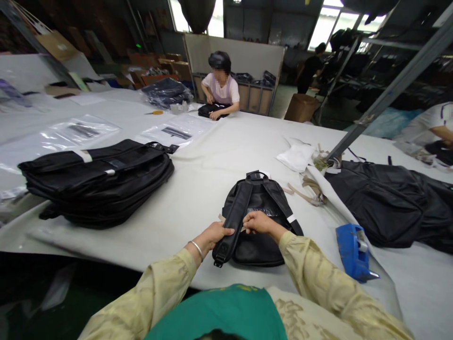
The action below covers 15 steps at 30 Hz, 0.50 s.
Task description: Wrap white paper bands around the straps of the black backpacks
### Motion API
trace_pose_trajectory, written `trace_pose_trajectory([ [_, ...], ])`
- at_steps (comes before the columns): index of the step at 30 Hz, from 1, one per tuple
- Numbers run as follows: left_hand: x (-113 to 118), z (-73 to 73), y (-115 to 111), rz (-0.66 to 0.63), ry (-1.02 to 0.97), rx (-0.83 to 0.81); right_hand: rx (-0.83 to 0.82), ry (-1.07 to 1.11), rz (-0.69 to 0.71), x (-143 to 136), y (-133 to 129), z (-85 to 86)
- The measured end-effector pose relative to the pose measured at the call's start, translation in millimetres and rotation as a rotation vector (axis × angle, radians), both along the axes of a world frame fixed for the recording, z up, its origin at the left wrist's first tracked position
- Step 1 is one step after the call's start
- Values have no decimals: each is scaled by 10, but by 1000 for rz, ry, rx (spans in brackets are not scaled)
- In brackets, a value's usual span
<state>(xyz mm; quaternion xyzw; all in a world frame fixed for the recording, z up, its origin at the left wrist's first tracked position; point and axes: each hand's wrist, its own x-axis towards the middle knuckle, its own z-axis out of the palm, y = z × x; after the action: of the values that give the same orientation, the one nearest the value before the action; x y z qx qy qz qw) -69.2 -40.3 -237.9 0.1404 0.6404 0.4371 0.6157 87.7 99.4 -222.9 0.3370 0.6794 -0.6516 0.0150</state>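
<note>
A small black backpack lies on the table in front of me, its shoulder straps facing up and its top handle pointing away. My left hand grips the left shoulder strap, thumb on top. At that strap's inner edge, the fingers of my right hand are pinched together on a thin beige strip, which sticks out on the strap's other side and seems to pass under it. Around the right shoulder strap sits a white band. The strap's buckle end hangs near the table's front edge.
A stack of black backpacks lies to the left, more black bags to the right. Near my right forearm stands a blue tape dispenser. Beige strips lie by a metal post. A co-worker handles a black item across the table.
</note>
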Motion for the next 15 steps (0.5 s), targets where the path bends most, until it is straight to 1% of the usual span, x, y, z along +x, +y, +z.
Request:
trace_pose_trajectory([
  [3, 61, -20, -4, -7, 96, 30, 85, 18, 42, -265, 46, 100],
  [7, 97, 27, -22, -38, 193, 117, 163, -34, 115, -594, 57, 167],
  [9, 86, 60, -27, -65, 278, 165, 225, -44, 198, -673, 73, 199],
  [11, 73, 79, -26, -60, 394, 172, 278, -52, 306, -707, 104, 234],
  [13, 72, 74, -19, -15, 464, 139, 270, -81, 408, -723, 149, 270],
  [14, 78, 62, -15, 8, 474, 122, 263, -100, 446, -731, 175, 289],
  [15, 86, 47, -10, 29, 469, 107, 291, -112, 475, -740, 201, 312],
])
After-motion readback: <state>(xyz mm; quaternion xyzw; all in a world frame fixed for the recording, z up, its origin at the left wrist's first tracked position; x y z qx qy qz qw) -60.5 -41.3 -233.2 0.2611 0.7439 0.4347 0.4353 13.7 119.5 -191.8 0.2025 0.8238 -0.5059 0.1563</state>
